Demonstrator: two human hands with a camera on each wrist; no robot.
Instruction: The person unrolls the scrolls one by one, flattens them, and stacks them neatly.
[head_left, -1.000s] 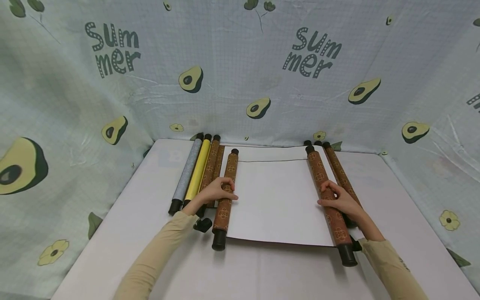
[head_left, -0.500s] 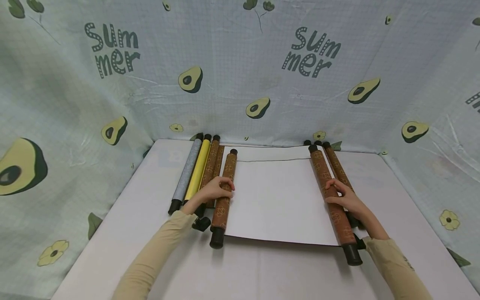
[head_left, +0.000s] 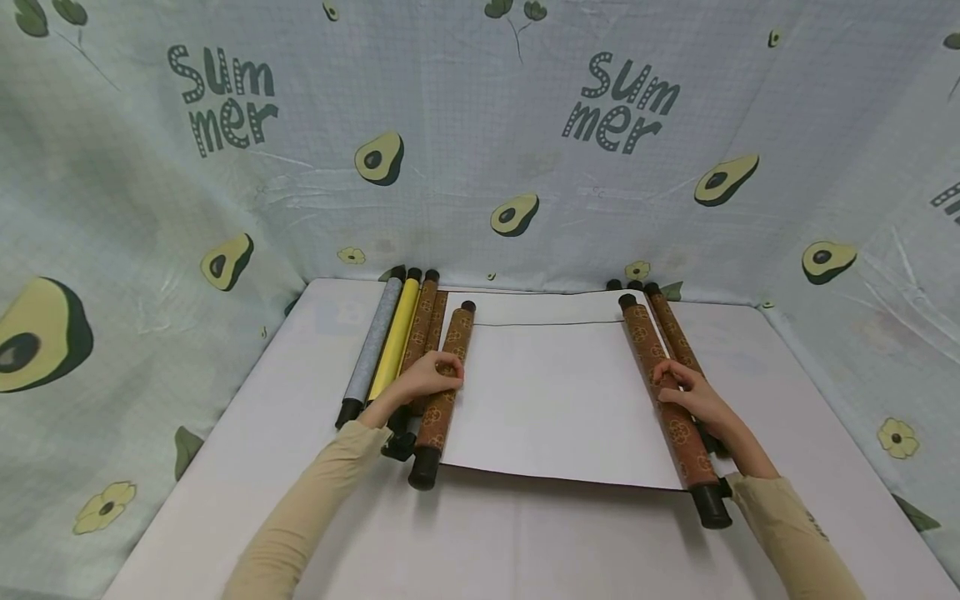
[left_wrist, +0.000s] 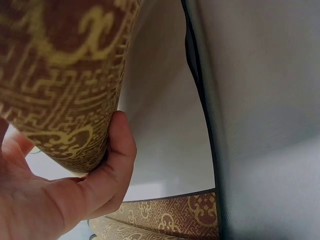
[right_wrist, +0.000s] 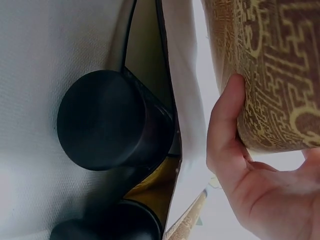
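Observation:
A hanging scroll (head_left: 555, 400) is partly unrolled, its white inner face up between two brown rolled ends with a gold pattern and black knobs. My left hand (head_left: 429, 379) grips the left roll (head_left: 442, 400) around its middle. In the left wrist view, the left hand's fingers (left_wrist: 120, 150) curl under that roll. My right hand (head_left: 697, 400) holds the right roll (head_left: 675, 417), its fingers (right_wrist: 227, 125) curled round the patterned cloth in the right wrist view. Both rolls appear raised over another opened white sheet (head_left: 540, 307) beneath.
Left of the scroll lie a grey roll (head_left: 373, 342), a yellow roll (head_left: 395, 342) and a brown roll (head_left: 420, 325), side by side. Another brown roll (head_left: 675, 329) lies at the right. Black knobs (right_wrist: 100, 120) show below the right hand. Printed cloth (head_left: 480, 125) hangs behind the white table (head_left: 510, 550).
The left roll has shifted left and its near end has swung left. The right roll has moved slightly right. The gap between them has widened; both hands keep their grip.

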